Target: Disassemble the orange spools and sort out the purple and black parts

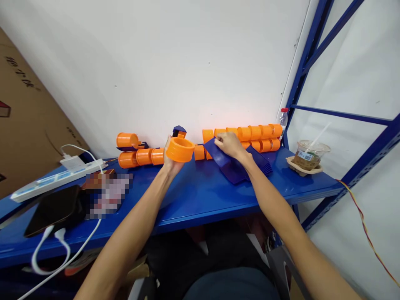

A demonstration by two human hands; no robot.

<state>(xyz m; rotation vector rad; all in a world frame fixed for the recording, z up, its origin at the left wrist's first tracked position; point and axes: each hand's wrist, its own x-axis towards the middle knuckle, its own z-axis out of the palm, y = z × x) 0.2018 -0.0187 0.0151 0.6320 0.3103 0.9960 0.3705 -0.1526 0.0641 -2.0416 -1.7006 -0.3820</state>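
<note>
Where the head camera looks down over both bare forearms, the left hand (171, 161) is raised just above the blue shelf (200, 198), and its grip is closed around an orange cup (180, 149), a short round plastic piece with a wide rim whose open mouth is turned up and toward the camera. To its right, the right hand (229, 144) has its grip closed on the upper edge of a dark blue plate (218, 156), which stands tilted, with its lower end on the shelf. This plate leans against a stack of blue plates (261, 163) lying flat just beside the wrist. Behind both hands, along the white wall, runs a row of orange cups (254, 134) on their sides in two tiers. A second, shorter line of orange cups (142, 156) lies left of the held cup, with a small blue block (179, 131) between the two groups. At the far right of the shelf, an iced drink (311, 153) with a straw sits in a paper tray, and a water bottle (283, 118) stands at the rack post. On the left lie a white power strip (51, 178) and a black phone (53, 208) on a white cable.
</note>
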